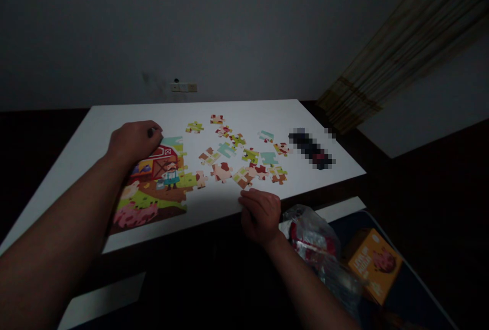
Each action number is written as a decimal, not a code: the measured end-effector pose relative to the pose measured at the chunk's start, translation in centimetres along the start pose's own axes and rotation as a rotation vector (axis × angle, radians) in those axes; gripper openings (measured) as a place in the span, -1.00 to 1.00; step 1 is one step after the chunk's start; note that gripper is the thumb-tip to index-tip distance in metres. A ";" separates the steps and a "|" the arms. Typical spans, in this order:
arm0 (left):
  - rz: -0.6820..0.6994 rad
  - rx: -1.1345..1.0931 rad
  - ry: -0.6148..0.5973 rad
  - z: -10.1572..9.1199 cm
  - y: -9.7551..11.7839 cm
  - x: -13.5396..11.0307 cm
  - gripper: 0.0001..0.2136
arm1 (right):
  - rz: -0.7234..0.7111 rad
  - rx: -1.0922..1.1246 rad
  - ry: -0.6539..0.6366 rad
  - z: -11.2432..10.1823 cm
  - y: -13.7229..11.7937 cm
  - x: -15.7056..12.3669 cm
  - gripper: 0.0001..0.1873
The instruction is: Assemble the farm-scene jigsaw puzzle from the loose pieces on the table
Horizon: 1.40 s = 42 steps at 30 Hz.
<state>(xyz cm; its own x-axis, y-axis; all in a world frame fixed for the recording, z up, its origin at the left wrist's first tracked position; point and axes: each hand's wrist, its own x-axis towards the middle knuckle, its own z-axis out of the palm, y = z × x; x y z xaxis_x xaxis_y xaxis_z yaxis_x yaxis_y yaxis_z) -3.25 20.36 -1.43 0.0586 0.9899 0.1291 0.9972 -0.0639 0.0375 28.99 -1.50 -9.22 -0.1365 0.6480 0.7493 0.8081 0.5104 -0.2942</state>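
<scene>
A partly joined jigsaw puzzle (170, 187) lies on the left of the white table, showing a red barn, a farmer in blue and a pink spotted pig. Curled at its top left edge is my left hand (133, 140); its closed fingers hide whatever may be in them. My right hand (262, 215) rests at the table's front edge, fingers bent and pressed together, their inside out of sight. Just beyond it lies a brown and green puzzle piece (243, 177). Several loose pieces, among them a cow-patterned piece (221, 172) and a pale blue piece (269, 158), spread across the middle.
A blurred-out dark object (311, 147) lies on the right of the white table (126, 112). Below right, a crumpled clear plastic bag (311, 233) and an orange puzzle box (374, 264) sit on a dark blue surface. A wall stands behind, with a curtain (367, 60) at right.
</scene>
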 end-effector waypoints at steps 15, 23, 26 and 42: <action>0.026 -0.032 -0.014 -0.1 -0.2 -0.1 -0.60 | 0.000 -0.004 0.005 0.1 -0.2 -0.1 -0.76; 0.006 -0.051 -0.025 -0.3 0.1 -0.3 -0.60 | 0.001 -0.010 0.009 0.1 -0.4 0.0 -0.76; -0.004 -0.065 -0.034 -0.4 0.3 -0.4 -0.59 | 0.000 -0.026 -0.002 0.1 -0.4 0.0 -0.75; 0.007 -0.065 -0.023 -0.2 0.2 -0.3 -0.58 | -0.007 -0.021 0.004 0.2 -0.4 -0.2 -0.76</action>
<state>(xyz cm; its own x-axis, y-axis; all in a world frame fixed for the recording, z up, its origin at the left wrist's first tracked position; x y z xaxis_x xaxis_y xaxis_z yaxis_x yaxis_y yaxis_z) -3.05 20.05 -1.29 0.0670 0.9920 0.1073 0.9918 -0.0779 0.1010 28.56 -1.66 -9.36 -0.1394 0.6422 0.7537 0.8188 0.5028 -0.2770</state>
